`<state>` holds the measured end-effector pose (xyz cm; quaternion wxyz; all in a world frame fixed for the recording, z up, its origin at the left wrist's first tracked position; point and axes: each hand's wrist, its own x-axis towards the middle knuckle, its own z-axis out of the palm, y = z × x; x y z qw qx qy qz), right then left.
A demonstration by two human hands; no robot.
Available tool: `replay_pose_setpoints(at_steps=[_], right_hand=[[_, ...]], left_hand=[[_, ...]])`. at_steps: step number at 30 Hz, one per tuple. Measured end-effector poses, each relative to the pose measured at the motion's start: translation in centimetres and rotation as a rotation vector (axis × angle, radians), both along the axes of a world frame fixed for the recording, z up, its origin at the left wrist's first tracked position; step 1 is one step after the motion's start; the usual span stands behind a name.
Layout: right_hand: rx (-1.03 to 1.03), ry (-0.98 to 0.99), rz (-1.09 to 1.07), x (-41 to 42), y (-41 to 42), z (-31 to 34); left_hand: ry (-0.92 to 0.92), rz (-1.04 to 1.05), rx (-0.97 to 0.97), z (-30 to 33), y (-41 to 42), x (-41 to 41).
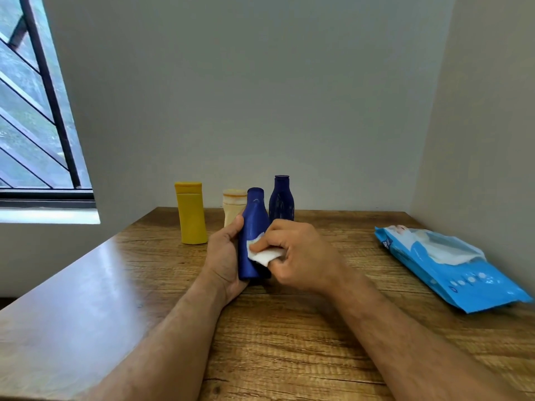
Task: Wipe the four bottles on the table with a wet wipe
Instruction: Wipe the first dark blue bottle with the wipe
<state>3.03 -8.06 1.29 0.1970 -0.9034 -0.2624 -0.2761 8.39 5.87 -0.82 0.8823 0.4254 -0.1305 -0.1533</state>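
Blue bottle [252, 233] upright in my left hand [224, 256], fingers wrapped round its back, base near wooden table [289, 328]. My right hand [298, 256] pinches white wet wipe [265, 256], pressing it on bottle's side. Behind: yellow bottle [191, 212], cream bottle [233, 205], dark blue bottle [281, 199] standing. Wipes pack [451, 267] at right, well apart.

Wooden table [289, 328] in corner; plain pale walls [246, 96]; barred window [34, 111] far left, apparently daylit.

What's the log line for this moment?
left hand: holds blue bottle | right hand: rubs wet wipe on it
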Motion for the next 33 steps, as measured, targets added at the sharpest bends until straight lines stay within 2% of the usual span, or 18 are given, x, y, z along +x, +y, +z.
replay_pose_setpoints(at_steps=[2, 5, 7, 12, 16, 19, 22, 24, 29, 33], right_hand=[[0.046, -0.056, -0.055, 0.0, -0.1, 0.2], [0.226, -0.204, -0.17, 0.3, -0.5, 0.4], [0.278, -0.213, -0.204, 0.4, -0.9, 0.5], [0.079, 0.058, -0.089, 0.4, -0.5, 0.1], [0.067, 0.266, 0.038, 0.4, -0.2, 0.0], [0.042, 0.127, -0.03, 0.5, -0.1, -0.3], [0.183, -0.073, -0.178, 0.7, 0.0, -0.2], [0.25, -0.112, -0.212, 0.7, -0.1, -0.1], [0.065, 0.121, -0.055, 0.5, 0.1, -0.3], [0.049, 0.351, 0.039, 0.3, 0.3, -0.4]], left_hand=[[-0.052, 0.008, 0.041, -0.1, -0.2, -0.1], [-0.115, -0.004, 0.123, -0.1, -0.5, -0.4], [-0.113, 0.007, 0.152, -0.2, -0.5, -0.4], [-0.04, 0.05, 0.062, 0.0, -0.4, -0.2], [-0.002, 0.089, 0.014, 0.0, -0.3, 0.0], [-0.006, 0.066, 0.044, 0.0, -0.2, -0.1], [-0.062, 0.034, 0.12, 0.0, -0.6, -0.4], [-0.088, 0.033, 0.134, -0.1, -0.8, -0.5], [-0.001, 0.05, 0.067, 0.2, -0.4, -0.3], [0.043, 0.113, 0.029, 0.3, -0.3, -0.2]])
